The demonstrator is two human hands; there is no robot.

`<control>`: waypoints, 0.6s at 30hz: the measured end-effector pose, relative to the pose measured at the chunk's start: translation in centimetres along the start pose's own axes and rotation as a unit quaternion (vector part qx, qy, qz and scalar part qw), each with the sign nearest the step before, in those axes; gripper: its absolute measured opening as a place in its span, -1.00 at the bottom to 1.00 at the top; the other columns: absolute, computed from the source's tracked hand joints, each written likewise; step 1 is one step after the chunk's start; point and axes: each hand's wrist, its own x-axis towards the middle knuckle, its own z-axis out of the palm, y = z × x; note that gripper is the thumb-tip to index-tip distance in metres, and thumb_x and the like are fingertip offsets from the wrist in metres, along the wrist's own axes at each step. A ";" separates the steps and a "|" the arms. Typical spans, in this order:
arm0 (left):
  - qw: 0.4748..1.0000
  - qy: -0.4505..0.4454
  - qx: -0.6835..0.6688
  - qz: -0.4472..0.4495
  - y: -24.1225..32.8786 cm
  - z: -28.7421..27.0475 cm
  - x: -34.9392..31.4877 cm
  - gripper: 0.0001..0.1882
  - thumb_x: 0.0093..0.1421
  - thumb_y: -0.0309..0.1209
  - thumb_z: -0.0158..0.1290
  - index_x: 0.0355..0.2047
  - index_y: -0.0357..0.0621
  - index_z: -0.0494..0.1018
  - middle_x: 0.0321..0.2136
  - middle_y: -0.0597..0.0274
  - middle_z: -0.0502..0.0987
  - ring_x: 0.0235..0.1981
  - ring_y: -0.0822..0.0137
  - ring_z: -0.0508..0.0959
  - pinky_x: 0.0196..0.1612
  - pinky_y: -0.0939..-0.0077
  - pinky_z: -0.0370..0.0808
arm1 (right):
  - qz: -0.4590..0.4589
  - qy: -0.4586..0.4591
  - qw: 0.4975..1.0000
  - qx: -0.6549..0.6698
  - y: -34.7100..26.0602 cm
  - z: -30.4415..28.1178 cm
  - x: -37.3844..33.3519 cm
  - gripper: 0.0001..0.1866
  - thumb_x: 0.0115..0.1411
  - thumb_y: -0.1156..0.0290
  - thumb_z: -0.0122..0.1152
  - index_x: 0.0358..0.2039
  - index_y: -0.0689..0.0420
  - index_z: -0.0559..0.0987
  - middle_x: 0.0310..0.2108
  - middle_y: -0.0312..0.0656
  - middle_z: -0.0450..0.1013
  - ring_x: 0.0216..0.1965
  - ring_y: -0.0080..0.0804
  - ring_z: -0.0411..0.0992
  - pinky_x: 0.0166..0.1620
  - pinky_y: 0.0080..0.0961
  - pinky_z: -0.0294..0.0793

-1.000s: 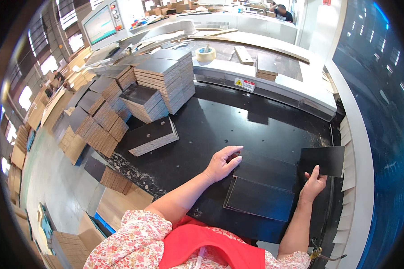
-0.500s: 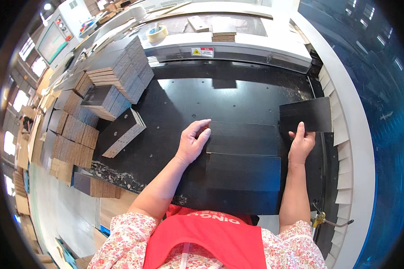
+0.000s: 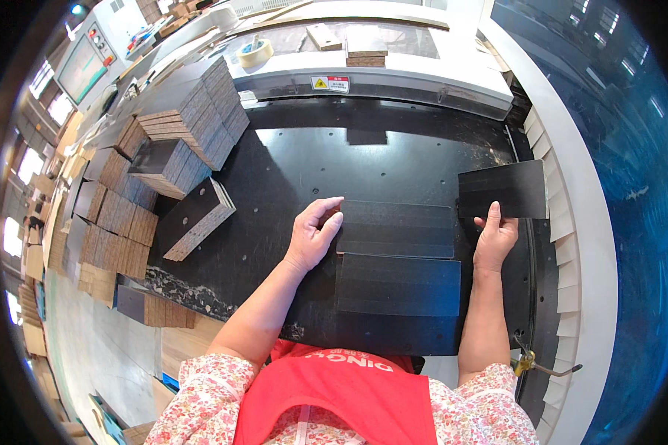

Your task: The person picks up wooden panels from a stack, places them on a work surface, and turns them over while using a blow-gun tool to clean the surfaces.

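Observation:
My right hand (image 3: 496, 241) grips a dark rectangular board (image 3: 501, 189) by its near edge, thumb on top and fingers curled beneath. That board is slightly tilted at the right side of the black worktable (image 3: 382, 167). In front of me lie two more dark boards, a farther one (image 3: 397, 228) and a nearer one (image 3: 398, 285), almost edge to edge. Beside the farther board's left edge rests my left hand (image 3: 313, 231), its thumb and forefinger apart and its other fingers partly hidden. It seems to touch that edge without holding the board.
Stacks of cut boards (image 3: 193, 115) fill the table's left side, with a short slanted pile (image 3: 199, 220) nearest the middle. A white machine beam (image 3: 289, 87) crosses the back, carrying a tape roll (image 3: 254, 53) and small wood pieces (image 3: 367, 53). A pleated guard (image 3: 564, 245) borders the right.
Both hands keep nearly the same positions and the boards stay where they were. The whole view has shifted very slightly.

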 end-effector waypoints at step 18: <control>0.999 0.027 -0.017 0.032 -0.1 0.1 0.0 -0.69 0.24 -0.41 0.07 -0.03 -0.26 0.48 -0.21 0.21 0.54 -0.20 0.43 0.55 -0.05 0.52 0.48 | -0.008 -0.018 1.000 -0.018 0.1 -0.3 0.1 -0.77 0.33 0.34 0.13 -0.16 0.25 0.49 -0.28 -0.27 0.45 -0.37 -0.63 0.41 -0.41 -0.64 0.61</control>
